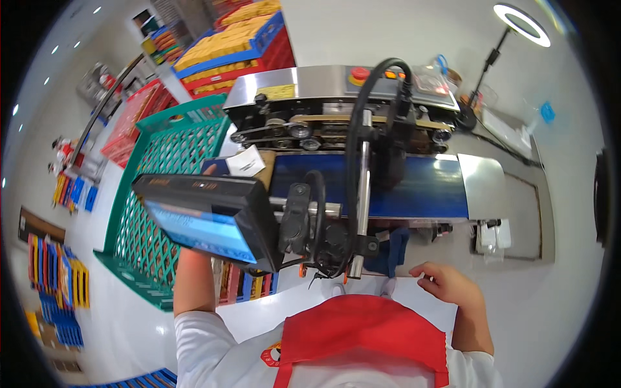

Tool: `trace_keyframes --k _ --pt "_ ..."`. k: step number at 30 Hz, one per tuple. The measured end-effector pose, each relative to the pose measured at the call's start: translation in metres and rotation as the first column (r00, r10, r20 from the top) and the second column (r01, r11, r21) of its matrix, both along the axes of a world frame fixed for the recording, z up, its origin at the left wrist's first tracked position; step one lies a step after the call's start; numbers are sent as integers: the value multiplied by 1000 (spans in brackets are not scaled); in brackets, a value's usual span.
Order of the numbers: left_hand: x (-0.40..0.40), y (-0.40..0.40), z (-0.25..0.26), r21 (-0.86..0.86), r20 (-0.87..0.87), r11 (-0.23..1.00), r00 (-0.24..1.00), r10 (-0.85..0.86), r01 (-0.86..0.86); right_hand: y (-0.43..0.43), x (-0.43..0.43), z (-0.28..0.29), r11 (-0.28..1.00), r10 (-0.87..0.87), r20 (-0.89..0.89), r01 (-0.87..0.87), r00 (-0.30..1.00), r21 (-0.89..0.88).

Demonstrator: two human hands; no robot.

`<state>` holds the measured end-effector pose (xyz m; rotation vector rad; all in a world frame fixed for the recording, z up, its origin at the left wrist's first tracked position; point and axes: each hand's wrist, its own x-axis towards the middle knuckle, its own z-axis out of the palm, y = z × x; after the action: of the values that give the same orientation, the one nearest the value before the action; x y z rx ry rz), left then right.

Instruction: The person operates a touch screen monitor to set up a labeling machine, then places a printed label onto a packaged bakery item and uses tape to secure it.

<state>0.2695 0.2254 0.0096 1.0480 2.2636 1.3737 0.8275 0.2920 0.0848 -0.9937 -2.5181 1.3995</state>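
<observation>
A fingertip of my left hand (210, 169) shows beyond the top edge of a black touchscreen controller (208, 218); the rest of that hand is hidden behind it, so its hold cannot be told. Near that fingertip lie a dark blue packet (216, 167), a white paper slip (246, 161) and a brown piece (267, 169) at the left end of a blue conveyor belt (417, 184). My right hand (444, 281) hangs in the air at the machine's near side, its fingers loosely curled and touching nothing visible. A black printing head on a metal post (365, 194) stands over the belt.
A green plastic crate (165, 131) stands left of the conveyor. Behind it are stacked blue and red trays (267, 43) of yellow packets. A red emergency stop button (359, 73) sits on the machine's housing. A ring lamp (521, 24) stands at right; cables run down the post.
</observation>
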Motion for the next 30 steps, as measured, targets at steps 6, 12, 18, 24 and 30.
trace_keyframes --k 6,12,18,24,30 --pt "-47 42 5 -291 -179 956 981 -78 23 -15 4 -5 976 -214 100 218 972 -28" --pt "-92 54 -8 -322 -14 940 992 -124 113 -15 12 -11 958 -287 46 286 957 20" --pt "-69 51 4 18 368 953 884 -286 301 -9 35 -34 951 -308 82 304 948 62" --pt "-59 2 12 89 319 985 933 -167 146 2 55 -71 945 -328 86 325 941 44" --pt "-58 -35 11 134 293 990 953 -79 41 0 61 -81 949 -315 130 310 940 61"
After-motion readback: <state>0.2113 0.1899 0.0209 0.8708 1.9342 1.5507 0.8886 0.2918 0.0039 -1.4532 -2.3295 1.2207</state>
